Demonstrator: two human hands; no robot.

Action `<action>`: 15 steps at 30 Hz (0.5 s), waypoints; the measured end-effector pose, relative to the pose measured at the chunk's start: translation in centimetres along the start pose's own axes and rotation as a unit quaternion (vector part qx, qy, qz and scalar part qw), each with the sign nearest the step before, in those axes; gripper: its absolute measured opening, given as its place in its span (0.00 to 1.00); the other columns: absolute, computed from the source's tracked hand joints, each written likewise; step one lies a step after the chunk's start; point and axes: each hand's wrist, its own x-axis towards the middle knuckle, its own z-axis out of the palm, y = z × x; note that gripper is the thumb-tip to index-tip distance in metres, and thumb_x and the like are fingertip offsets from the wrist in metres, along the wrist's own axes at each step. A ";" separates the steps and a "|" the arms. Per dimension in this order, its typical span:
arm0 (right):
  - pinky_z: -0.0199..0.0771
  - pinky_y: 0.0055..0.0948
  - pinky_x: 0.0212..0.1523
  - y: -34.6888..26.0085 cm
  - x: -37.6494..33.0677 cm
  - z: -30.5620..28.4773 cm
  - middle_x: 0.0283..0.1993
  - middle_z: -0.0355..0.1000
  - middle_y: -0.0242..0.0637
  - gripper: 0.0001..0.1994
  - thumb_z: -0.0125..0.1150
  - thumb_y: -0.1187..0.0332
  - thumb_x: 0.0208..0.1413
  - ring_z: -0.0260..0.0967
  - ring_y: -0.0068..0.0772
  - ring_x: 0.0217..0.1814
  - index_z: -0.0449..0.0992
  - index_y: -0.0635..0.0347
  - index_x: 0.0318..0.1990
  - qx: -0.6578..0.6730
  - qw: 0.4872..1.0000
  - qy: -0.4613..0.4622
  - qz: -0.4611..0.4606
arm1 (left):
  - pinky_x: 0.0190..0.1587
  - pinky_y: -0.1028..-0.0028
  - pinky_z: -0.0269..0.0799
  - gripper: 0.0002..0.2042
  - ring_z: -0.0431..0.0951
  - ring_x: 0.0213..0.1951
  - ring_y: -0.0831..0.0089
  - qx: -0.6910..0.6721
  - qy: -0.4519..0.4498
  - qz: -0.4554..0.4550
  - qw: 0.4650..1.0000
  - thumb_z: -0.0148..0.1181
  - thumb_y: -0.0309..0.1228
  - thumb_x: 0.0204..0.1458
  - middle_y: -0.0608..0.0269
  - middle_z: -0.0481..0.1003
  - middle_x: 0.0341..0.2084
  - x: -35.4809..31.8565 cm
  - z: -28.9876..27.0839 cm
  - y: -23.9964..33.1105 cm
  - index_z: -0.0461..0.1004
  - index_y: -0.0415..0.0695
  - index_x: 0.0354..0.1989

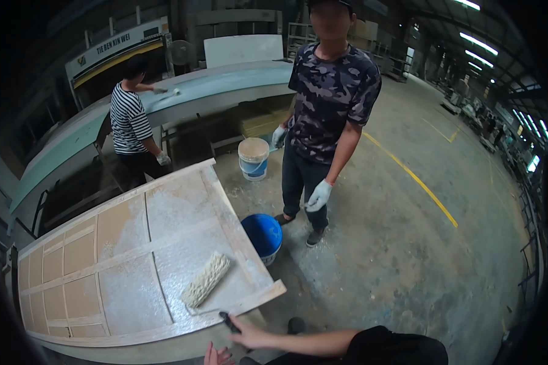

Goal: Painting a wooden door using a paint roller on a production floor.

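Note:
My right hand (251, 334) reaches in from the lower right and is closed round the dark handle of a paint roller (206, 280). The roller's thick cream-coloured nap lies on a large wooden frame panel (125, 277) with pale strips and brown inset boards. A wet whitish coating shines over the right part of this panel, while the boards on the left look dry. At the lower edge, below the panel, my left hand (218, 355) shows only its fingers, which are apart and hold nothing.
By the panel's right corner stands a blue bucket (262, 236). A white-and-blue pail (253, 159) is farther back. One gloved person (326, 115) stands beside the buckets; another in stripes (131, 118) uses a roller at a long light-green surface (219, 84). A yellow line (411, 176) crosses the floor.

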 end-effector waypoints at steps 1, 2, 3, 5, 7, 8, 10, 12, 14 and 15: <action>0.71 0.33 0.26 -1.3 -0.9 -1.3 0.29 0.73 0.47 0.35 0.53 0.53 0.57 0.71 0.34 0.25 0.48 0.50 0.69 0.063 0.993 -0.096 0.035 | 0.37 0.69 0.74 0.20 0.75 0.39 0.67 -0.058 -0.020 -0.068 0.996 0.47 0.44 0.61 0.57 0.73 0.42 1.9 2.2 0.4 0.65 0.46 0.56; 0.70 0.31 0.24 -2.8 -1.7 -2.8 0.27 0.73 0.46 0.33 0.53 0.54 0.58 0.70 0.32 0.23 0.50 0.47 0.69 0.126 0.972 -0.186 0.074 | 0.32 0.73 0.75 0.18 0.77 0.35 0.70 -0.111 -0.046 -0.136 0.983 0.48 0.42 0.60 0.59 0.75 0.39 3.3 4.0 0.6 0.67 0.46 0.54; 0.70 0.31 0.24 -4.1 -1.6 -5.5 0.27 0.73 0.46 0.33 0.53 0.54 0.58 0.70 0.32 0.23 0.50 0.47 0.69 0.125 0.971 -0.188 0.072 | 0.29 0.73 0.75 0.15 0.77 0.31 0.71 -0.066 -0.013 -0.101 0.993 0.49 0.40 0.60 0.60 0.75 0.36 4.1 5.9 0.4 0.67 0.45 0.51; 0.69 0.25 0.20 -5.6 -1.1 -11.3 0.30 0.73 0.39 0.29 0.52 0.54 0.60 0.69 0.26 0.22 0.56 0.50 0.67 0.113 0.934 -0.329 0.077 | 0.24 0.77 0.72 0.13 0.77 0.26 0.71 -0.016 0.055 -0.100 0.993 0.48 0.37 0.60 0.60 0.76 0.29 2.6 10.5 3.4 0.68 0.42 0.46; 0.71 0.27 0.24 -3.9 -1.2 -14.6 0.31 0.75 0.42 0.24 0.52 0.55 0.60 0.71 0.28 0.24 0.63 0.50 0.62 0.086 0.956 -0.266 0.086 | 0.25 0.73 0.72 0.15 0.78 0.25 0.67 0.127 0.077 -0.079 0.986 0.47 0.38 0.60 0.56 0.76 0.28 3.0 10.2 2.9 0.67 0.41 0.48; 0.74 0.30 0.27 -2.9 -1.2 -16.2 0.32 0.76 0.44 0.20 0.52 0.55 0.60 0.73 0.30 0.26 0.69 0.49 0.58 0.056 0.973 -0.201 0.095 | 0.26 0.70 0.73 0.16 0.79 0.25 0.63 0.266 0.095 -0.059 0.958 0.47 0.38 0.60 0.52 0.76 0.28 3.3 9.2 2.2 0.66 0.40 0.51; 0.75 0.31 0.34 0.3 -1.5 -19.4 0.37 0.77 0.44 0.19 0.52 0.55 0.59 0.75 0.32 0.32 0.72 0.50 0.55 0.025 0.992 -0.108 0.061 | 0.30 0.61 0.73 0.24 0.79 0.28 0.52 0.453 0.125 -0.013 0.883 0.47 0.40 0.59 0.41 0.76 0.30 5.1 6.3 -0.2 0.58 0.41 0.61; 0.69 0.24 0.22 5.3 -2.1 -21.5 0.24 0.71 0.31 0.20 0.54 0.54 0.59 0.65 0.20 0.20 0.71 0.47 0.57 0.013 0.997 -0.031 0.068 | 0.36 0.53 0.72 0.31 0.77 0.34 0.43 0.481 0.133 0.037 0.866 0.47 0.41 0.58 0.32 0.74 0.33 5.3 6.0 2.2 0.46 0.44 0.67; 0.67 0.23 0.21 9.3 -3.6 -23.1 0.23 0.69 0.28 0.20 0.55 0.56 0.60 0.64 0.19 0.19 0.71 0.49 0.57 -0.058 0.995 0.072 0.044 | 0.41 0.52 0.72 0.34 0.76 0.40 0.39 0.526 0.155 0.031 0.836 0.45 0.47 0.59 0.39 0.75 0.43 7.2 4.8 4.0 0.42 0.46 0.69; 0.71 0.28 0.27 9.8 -4.9 -24.7 0.30 0.73 0.37 0.20 0.56 0.57 0.58 0.69 0.26 0.24 0.72 0.53 0.56 -0.006 0.984 0.077 0.162 | 0.41 0.51 0.71 0.34 0.75 0.40 0.38 0.532 0.136 0.008 0.836 0.46 0.45 0.59 0.34 0.74 0.39 9.4 6.2 7.5 0.42 0.45 0.69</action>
